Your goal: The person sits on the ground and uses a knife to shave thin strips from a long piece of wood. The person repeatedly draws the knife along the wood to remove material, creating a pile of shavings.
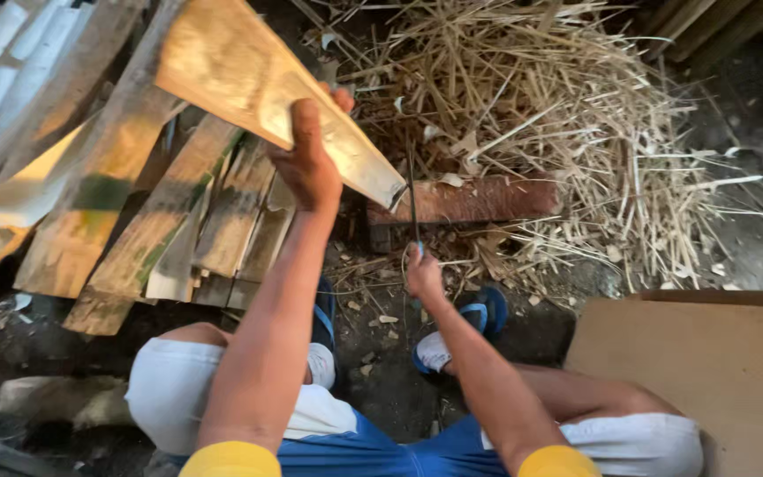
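Observation:
My left hand grips a long flat bamboo slat, held tilted, its lower end resting on a reddish wooden block. My right hand is closed on the handle of a thin dark blade that stands upright against the slat's lower end. Both arms reach forward over my knees, and I am seated low.
A stack of split bamboo slats lies at the left. A big heap of thin bamboo strips and shavings fills the upper right. A brown board sits at the lower right. My blue sandal is on dark ground.

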